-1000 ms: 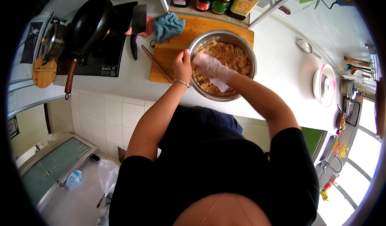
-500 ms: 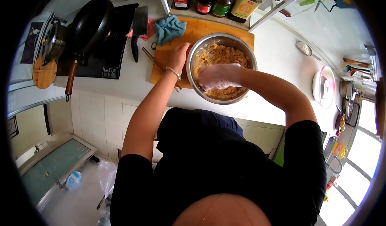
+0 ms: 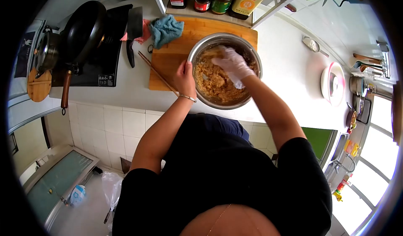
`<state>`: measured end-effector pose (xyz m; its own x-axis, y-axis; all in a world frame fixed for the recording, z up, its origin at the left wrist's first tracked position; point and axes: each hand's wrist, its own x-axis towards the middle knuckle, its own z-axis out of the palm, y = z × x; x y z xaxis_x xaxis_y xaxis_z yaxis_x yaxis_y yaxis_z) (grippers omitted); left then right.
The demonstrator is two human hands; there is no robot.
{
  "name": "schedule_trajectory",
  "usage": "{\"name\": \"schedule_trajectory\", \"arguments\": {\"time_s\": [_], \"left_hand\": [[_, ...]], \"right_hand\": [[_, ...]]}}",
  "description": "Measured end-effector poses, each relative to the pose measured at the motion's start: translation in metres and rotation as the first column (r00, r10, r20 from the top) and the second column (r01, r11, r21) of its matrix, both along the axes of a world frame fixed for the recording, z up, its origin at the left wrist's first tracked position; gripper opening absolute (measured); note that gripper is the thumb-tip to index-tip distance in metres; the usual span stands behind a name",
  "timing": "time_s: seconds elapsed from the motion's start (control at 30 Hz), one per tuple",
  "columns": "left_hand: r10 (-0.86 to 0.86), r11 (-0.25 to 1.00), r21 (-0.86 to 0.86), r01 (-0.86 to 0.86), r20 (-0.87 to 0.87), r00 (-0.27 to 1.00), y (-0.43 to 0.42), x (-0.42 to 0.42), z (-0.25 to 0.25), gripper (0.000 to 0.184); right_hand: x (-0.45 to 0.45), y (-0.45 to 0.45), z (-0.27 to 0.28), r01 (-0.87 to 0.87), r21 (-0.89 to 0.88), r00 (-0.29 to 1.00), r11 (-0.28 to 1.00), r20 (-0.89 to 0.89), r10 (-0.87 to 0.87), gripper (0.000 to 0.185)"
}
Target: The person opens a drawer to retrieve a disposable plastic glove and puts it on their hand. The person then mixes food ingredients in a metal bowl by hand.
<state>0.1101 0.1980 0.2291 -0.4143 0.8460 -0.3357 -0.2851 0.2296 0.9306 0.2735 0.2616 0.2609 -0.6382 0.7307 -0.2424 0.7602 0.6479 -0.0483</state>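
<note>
- Metal bowl (image 3: 226, 106): seated on the cutting board (image 3: 167, 64), toward its right end, the near part of the bowl projecting past the board's front edge.
- Mixture (image 3: 218, 87): brown, coarse and lumpy, contained in the bowl, with some smeared up the inner wall.
- Left hand (image 3: 184, 78): bare, a bracelet (image 3: 188, 97) at the wrist; partly curled against the left side of the bowl's rim, thumb uppermost. Whether it grips the rim or only steadies it cannot be told.
- Right hand (image 3: 234, 66): in a clear glove, inside the bowl, at the far part of the mixture. Blurred, fingertips indistinct; how far it is open, and whether it has hold of any mixture, cannot be told.
- Chopsticks (image 3: 157, 73): lying slantwise across the board's left edge, lower ends near the left wrist.
- Blue cloth (image 3: 166, 29): crumpled over the board's far left corner.
- Cleaver (image 3: 134, 24): on the worktop (image 3: 285, 59) between board and stove (image 3: 110, 59), a pink cloth (image 3: 145, 31) beside its blade.
- Frying pan (image 3: 84, 32): on the stove, its wooden handle pointing toward the near edge.
- Bottles (image 3: 248, 3): on a shelf behind the board.
- Scoop (image 3: 311, 44): at the worktop's right, holding white powder.
</note>
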Motion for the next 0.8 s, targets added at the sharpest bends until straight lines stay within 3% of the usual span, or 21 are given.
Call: {"name": "schedule_trajectory", "arguments": {"time_s": [0.03, 0.07, 0.1, 0.13, 0.17, 0.23, 0.27, 0.33, 0.43, 0.47, 0.5, 0.6, 0.63, 0.7, 0.73, 0.77, 0.8], "left_hand": [[0.007, 1.000, -0.008, -0.006, 0.105, 0.994, -0.003, 0.001, -0.004, 0.031], [0.012, 1.000, -0.010, -0.010, 0.106, 0.994, 0.002, -0.004, -0.007, 0.031], [-0.151, 0.988, -0.018, 0.151, 0.017, 0.988, 0.013, -0.016, -0.009, 0.030], [-0.311, 0.950, -0.037, 0.309, -0.070, 0.948, 0.022, -0.023, -0.011, 0.029], [-0.166, 0.980, 0.102, 0.171, -0.058, 0.984, 0.030, -0.013, -0.005, 0.035], [-0.176, 0.978, 0.087, 0.189, -0.132, 0.975, 0.030, -0.013, -0.005, 0.035], [-0.185, 0.976, 0.074, 0.204, -0.207, 0.961, 0.031, -0.011, -0.006, 0.035], [-0.156, 0.979, 0.095, 0.180, -0.214, 0.964, 0.027, -0.007, -0.010, 0.035], [-0.142, 0.979, 0.120, 0.166, -0.189, 0.972, 0.029, -0.008, -0.010, 0.035], [-0.150, 0.980, 0.095, 0.174, -0.219, 0.964, 0.028, -0.010, -0.009, 0.035], [-0.159, 0.981, 0.073, 0.182, -0.246, 0.956, 0.028, -0.010, -0.009, 0.035], [-0.159, 0.977, 0.095, 0.190, -0.270, 0.950, 0.028, -0.009, -0.010, 0.036], [-0.164, 0.977, 0.090, 0.194, -0.267, 0.950, 0.026, -0.007, -0.013, 0.036], [-0.120, 0.980, 0.128, 0.153, -0.236, 0.964, 0.030, -0.005, -0.016, 0.036], [-0.115, 0.980, 0.130, 0.149, -0.238, 0.964, 0.032, -0.006, -0.014, 0.036], [-0.131, 0.984, 0.090, 0.156, -0.238, 0.962, 0.031, -0.009, -0.011, 0.036], [-0.152, 0.985, 0.048, 0.168, -0.236, 0.960, 0.028, -0.009, -0.009, 0.036]], "right_hand": [[-0.017, -0.006, 0.000, 0.189, -0.260, 0.939, 0.947, -0.234, -0.252, 0.017], [-0.024, -0.012, 0.000, 0.282, -0.532, 0.769, 0.798, -0.373, -0.520, 0.019], [-0.021, -0.027, -0.030, 0.037, -0.050, 0.730, 0.998, -0.681, -0.061, 0.023], [-0.013, -0.034, -0.006, -0.187, -0.325, 0.911, 0.927, -0.411, 0.040, 0.034], [0.003, -0.044, -0.005, -0.301, -0.137, 0.920, 0.944, -0.304, 0.249, 0.040], [0.015, -0.044, -0.005, -0.430, 0.030, 0.890, 0.902, -0.149, 0.430, 0.047], [0.018, -0.031, -0.003, -0.169, -0.030, 0.985, 0.985, 0.022, 0.170, 0.061], [0.013, -0.032, -0.007, 0.115, -0.046, 0.974, 0.992, 0.201, -0.104, 0.077], [-0.023, -0.051, -0.038, 0.151, -0.214, 0.972, 0.965, -0.146, -0.185, 0.085], [-0.030, -0.046, -0.020, 0.180, -0.543, 0.944, 0.820, -0.139, -0.299, 0.076], [-0.013, -0.048, 0.000, -0.020, -0.405, 0.999, 0.914, 0.023, 0.032, 0.068], [0.026, -0.026, 0.001, -0.068, -0.125, 0.978, 0.990, 0.189, 0.091, 0.044], [0.017, -0.024, -0.019, 0.116, -0.100, 0.962, 0.988, 0.257, -0.087, 0.048], [-0.024, -0.028, -0.012, 0.294, -0.137, 0.950, 0.946, 0.154, -0.273, 0.051], [-0.041, -0.040, 0.009, 0.280, -0.223, 0.957, 0.934, -0.018, -0.291, 0.051], [-0.040, -0.049, 0.001, 0.146, -0.412, 0.984, 0.899, -0.038, -0.176, 0.046], [-0.023, -0.050, -0.006, 0.148, -0.416, 0.983, 0.897, -0.040, -0.181, 0.046]]}}
